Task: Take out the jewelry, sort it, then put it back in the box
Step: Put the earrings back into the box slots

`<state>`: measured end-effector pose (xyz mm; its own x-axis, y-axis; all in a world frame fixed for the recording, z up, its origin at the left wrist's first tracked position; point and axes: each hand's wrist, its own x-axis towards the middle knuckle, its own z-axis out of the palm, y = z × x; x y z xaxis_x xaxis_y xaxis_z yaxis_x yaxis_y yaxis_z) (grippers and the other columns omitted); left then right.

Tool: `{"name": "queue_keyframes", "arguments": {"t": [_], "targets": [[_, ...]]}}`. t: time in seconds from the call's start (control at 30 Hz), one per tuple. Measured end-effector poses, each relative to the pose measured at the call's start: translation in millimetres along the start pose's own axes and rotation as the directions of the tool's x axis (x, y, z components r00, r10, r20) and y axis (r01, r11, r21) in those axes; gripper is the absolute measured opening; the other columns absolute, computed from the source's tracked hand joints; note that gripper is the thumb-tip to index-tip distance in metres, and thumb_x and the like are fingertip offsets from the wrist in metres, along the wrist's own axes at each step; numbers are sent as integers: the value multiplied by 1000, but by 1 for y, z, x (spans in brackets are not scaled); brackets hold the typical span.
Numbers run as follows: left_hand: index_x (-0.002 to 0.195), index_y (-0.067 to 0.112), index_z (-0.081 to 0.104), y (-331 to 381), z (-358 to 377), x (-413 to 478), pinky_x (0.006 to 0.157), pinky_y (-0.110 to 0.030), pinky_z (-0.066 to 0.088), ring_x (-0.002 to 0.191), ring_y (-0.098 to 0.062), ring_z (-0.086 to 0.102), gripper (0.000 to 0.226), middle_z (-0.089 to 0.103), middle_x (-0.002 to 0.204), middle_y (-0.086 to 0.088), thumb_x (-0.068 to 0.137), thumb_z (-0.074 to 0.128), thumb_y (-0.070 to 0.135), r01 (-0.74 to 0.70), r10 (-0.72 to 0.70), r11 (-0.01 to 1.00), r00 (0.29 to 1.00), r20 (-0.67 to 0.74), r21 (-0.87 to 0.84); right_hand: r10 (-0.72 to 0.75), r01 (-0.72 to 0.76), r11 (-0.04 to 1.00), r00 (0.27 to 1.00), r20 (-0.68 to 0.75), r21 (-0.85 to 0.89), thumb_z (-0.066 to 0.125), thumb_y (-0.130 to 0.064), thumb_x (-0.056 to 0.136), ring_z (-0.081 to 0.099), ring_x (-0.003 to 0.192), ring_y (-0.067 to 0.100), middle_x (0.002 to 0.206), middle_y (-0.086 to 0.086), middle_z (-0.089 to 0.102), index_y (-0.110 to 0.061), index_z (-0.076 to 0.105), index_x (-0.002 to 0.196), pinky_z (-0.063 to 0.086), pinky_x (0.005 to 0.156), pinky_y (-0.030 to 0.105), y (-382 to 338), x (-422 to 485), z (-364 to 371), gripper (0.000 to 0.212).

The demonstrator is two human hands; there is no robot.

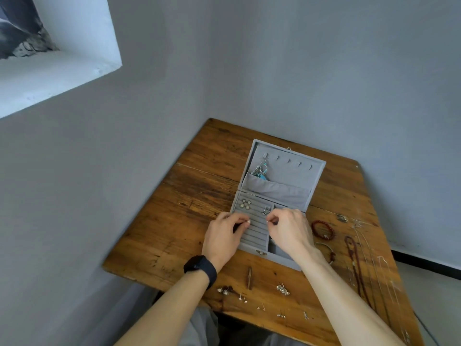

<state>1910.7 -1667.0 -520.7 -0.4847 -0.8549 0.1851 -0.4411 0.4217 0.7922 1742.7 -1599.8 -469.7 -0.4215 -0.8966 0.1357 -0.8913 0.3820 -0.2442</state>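
The left hand (222,236) is pinching a small stud earring (248,221) between thumb and forefinger, remaining fingers curled, above the slotted rows of the grey jewelry box (284,262). The right hand (290,231) is pinching a second tiny piece (267,221) in the same way, facing the first; it is probably the matching stud, but it is too small to identify. The box is lying open on the wooden table (174,221), with a turquoise necklace (260,169) hanging from the first hook in the lid (316,168). A cluster of earrings (245,204) and a silver pair (266,210) are sitting in the far rows. A red bead bracelet (321,229), a bangle (325,250), a dark cord necklace (354,258), thin chains (374,260) and loose earrings (283,289) are lying on the table, outside the box. Likely faults from here: a stud slipping from the pinch and dropping deep into a slot or bouncing off the table; a post missing the slot and lying loose on the velvet; the right forearm, which is passing close over the bangle, dragging it or the chains toward the edge.
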Motion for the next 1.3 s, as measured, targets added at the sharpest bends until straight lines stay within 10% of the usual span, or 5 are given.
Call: {"name": "queue_keyframes", "arguments": {"t": [0.8, 1.1, 1.3], "targets": [[115, 30, 71, 34, 0, 42, 91, -33, 48, 105, -18, 65, 22, 73, 111, 4, 100, 54, 33, -302, 212, 839, 947, 241, 452, 109, -67, 976, 974, -198, 208, 71, -29, 87, 57, 97, 14, 104, -8, 68, -22, 72, 108, 48, 77, 22, 27, -94, 20, 22], [111, 25, 71, 57, 11, 49, 79, -35, 51, 99, -27, 66, 21, 70, 110, -2, 100, 53, 30, -341, 161, 712, 930, 331, 613, 64, 3, 960, 971, -231, 280, 71, -26, 88, 49, 114, 8, 114, -8, 63, -18, 70, 112, 38, 98, 19, 31, -112, 33, 25], [108, 26, 70, 55, 11, 46, 69, -31, 51, 94, -23, 67, 16, 72, 101, 1, 97, 59, 32, -246, 116, 805, 957, 265, 539, 63, 9, 959, 968, -244, 283, 70, -26, 89, 43, 128, 8, 117, -6, 64, -18, 69, 116, 31, 107, 19, 34, -117, 40, 28]]}}
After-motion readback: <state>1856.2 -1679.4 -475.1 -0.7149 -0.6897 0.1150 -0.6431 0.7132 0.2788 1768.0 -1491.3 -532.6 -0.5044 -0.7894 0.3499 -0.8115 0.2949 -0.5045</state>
